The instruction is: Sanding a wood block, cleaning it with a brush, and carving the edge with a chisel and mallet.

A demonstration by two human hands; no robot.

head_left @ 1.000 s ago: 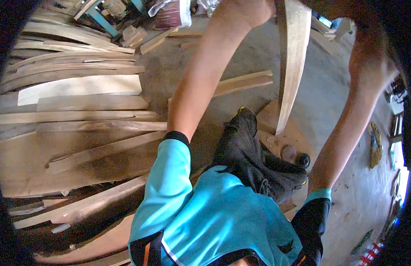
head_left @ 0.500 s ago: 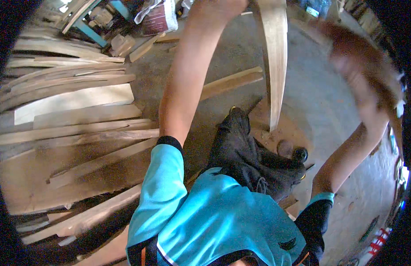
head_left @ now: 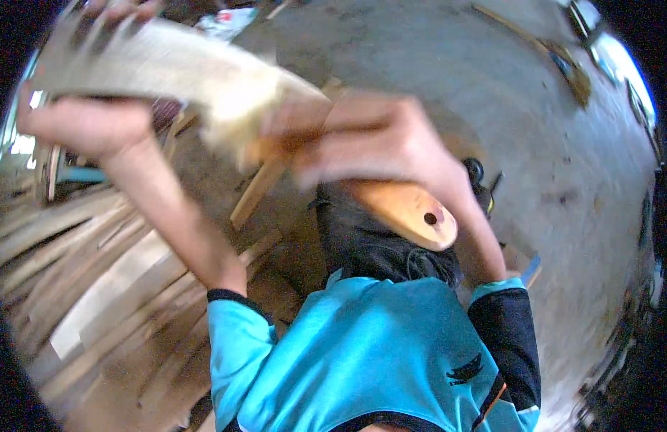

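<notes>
My left hand [head_left: 96, 122], at the upper left, grips a pale curved piece of wood [head_left: 153, 61]; fingers show over its far edge and the palm sits below. The wood is raised and slants down to the right. My right hand [head_left: 376, 137] is closed around a tool with an orange-brown wooden handle [head_left: 412, 212], rounded at the butt with a hole through it. The tool's other end meets or overlaps the wood at a pale, bright patch; motion blur hides its kind and whether it touches.
Long wooden strips and boards [head_left: 117, 281] lie piled on the floor at the left. A loose wooden strip [head_left: 254, 194] lies near the middle. A broom-like tool [head_left: 567, 72] lies at the upper right. My dark-trousered legs [head_left: 369, 237] are below my hands.
The curved wood has swung from upright at top centre to a slant at the upper left. My right hand has come from the far right to the middle beside it. The view has turned.
</notes>
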